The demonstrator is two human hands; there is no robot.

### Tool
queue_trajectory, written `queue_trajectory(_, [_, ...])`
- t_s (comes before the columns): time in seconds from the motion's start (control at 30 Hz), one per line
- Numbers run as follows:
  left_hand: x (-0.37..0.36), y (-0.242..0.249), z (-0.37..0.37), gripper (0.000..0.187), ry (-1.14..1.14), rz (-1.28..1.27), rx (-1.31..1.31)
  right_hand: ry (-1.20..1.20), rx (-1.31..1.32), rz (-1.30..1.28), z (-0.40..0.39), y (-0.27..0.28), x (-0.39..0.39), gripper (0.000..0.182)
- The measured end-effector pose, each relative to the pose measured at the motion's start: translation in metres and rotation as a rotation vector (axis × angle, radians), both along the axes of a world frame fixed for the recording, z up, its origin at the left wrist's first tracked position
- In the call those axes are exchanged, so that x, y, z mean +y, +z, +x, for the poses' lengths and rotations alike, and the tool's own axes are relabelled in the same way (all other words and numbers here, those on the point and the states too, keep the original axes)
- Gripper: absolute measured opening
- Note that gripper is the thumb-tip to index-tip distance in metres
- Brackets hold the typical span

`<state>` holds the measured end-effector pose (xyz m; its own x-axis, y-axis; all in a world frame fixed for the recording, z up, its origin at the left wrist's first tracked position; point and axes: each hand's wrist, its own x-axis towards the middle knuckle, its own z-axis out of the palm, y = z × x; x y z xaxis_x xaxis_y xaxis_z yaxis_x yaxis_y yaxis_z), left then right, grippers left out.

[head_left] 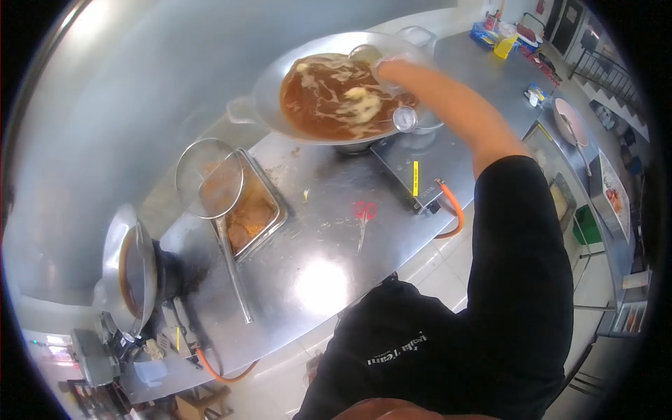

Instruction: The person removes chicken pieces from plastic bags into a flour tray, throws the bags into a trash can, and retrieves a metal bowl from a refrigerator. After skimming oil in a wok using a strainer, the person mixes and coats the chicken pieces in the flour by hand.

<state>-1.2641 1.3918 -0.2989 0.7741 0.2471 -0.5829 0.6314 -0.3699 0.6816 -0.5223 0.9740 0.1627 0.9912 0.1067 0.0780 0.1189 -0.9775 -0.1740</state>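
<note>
My right hand (pixel 392 73) reaches over the far right side of a large metal wok (pixel 267 105). It is pale and blurred, and its fingers do not show clearly. A small round metal rim (pixel 365 53) appears right beside the fingers; I cannot tell whether the hand grips it. Brown oil (pixel 311 105) fills the wok, with foam and pale lumps of batter (pixel 364 106) floating on it. A dial thermometer (pixel 405 119) sits at the near right rim, below my wrist. My left hand is out of view.
On the steel table (pixel 308 245) lie red-handled scissors (pixel 362 217). A long-handled strainer (pixel 231 262) rests over a tray of browned food (pixel 255 217). A second wok (pixel 119 273) stands at left. An orange hose (pixel 458 213) runs from the burner (pixel 413 168).
</note>
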Motion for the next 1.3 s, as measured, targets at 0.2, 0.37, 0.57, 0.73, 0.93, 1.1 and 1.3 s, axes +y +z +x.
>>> queue_trajectory(0.2, [-0.007,0.0,0.0,0.025,-0.013,0.007,-0.011,0.353,0.302,-0.393,0.033,-0.022,0.057,0.026])
queue_trajectory(0.37, [-0.013,-0.009,-0.006,0.025,-0.029,-0.006,-0.028,0.433,0.359,-0.55,0.017,-0.013,0.073,0.025])
queue_trajectory(0.57, [0.009,-0.018,-0.003,0.025,-0.113,0.004,-0.038,0.403,0.333,-0.582,-0.044,0.029,0.09,0.023])
queue_trajectory(0.73, [0.031,-0.031,0.004,0.025,-0.175,0.029,-0.068,0.522,0.311,-0.471,-0.106,0.056,0.074,0.026])
queue_trajectory(0.93, [0.055,-0.066,0.028,0.026,-0.233,0.095,-0.165,0.379,0.218,-0.365,-0.155,0.071,0.07,0.04])
queue_trajectory(1.1, [0.088,-0.076,0.043,0.025,-0.727,0.452,-0.398,0.322,0.113,-0.347,-0.137,0.054,0.064,0.044])
queue_trajectory(1.3, [0.09,-0.082,-0.017,0.023,0.427,-0.611,-0.126,0.365,-0.117,-0.281,-0.154,0.061,0.148,0.034])
